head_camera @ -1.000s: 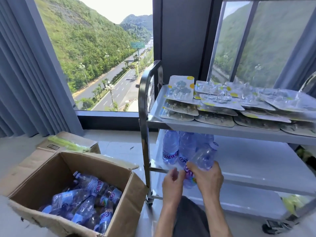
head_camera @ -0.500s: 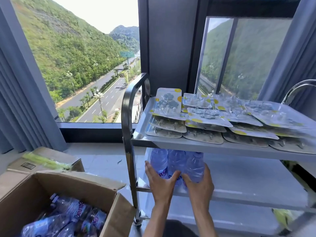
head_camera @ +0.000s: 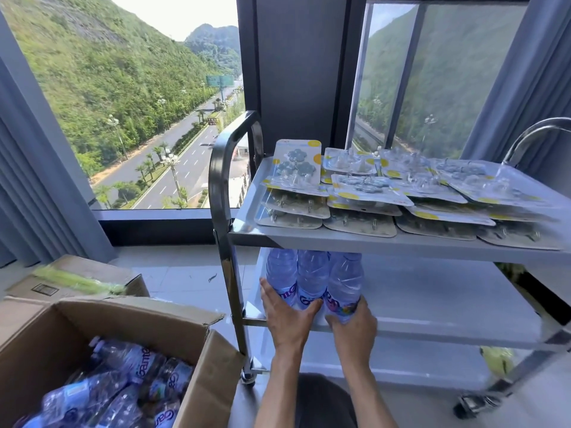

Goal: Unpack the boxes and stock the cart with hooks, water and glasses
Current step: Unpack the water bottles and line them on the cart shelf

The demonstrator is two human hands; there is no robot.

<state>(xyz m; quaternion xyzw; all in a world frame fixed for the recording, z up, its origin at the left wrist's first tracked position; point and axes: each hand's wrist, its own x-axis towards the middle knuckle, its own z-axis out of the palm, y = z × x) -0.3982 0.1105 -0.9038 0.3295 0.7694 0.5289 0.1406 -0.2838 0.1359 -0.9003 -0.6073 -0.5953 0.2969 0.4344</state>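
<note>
Head view. We see a steel cart (head_camera: pixel 230 230) standing before a window, its top shelf (head_camera: pixel 401 242) covered with overlapping packs of hooks (head_camera: pixel 364 193). On the middle shelf (head_camera: pixel 432 304), at its left end, three water bottles (head_camera: pixel 312 276) stand upright, side by side and touching one another. The left hand (head_camera: pixel 285 316) lies against the left and middle bottles, fingers straight and spread over their labels, thumb reaching to the right. The right hand (head_camera: pixel 352 319) curls around the lower part of the right bottle (head_camera: pixel 344 282), grasping it near its base. Both forearms rise from the bottom edge of the frame. On the floor to the left and near us, an open cardboard box (head_camera: pixel 197 366) holds more bottles (head_camera: pixel 123 381) lying on their sides in a loose pile. Beyond it, farther left, a second cardboard box (head_camera: pixel 102 274) sits closed, a strip of green tape across its top.
</note>
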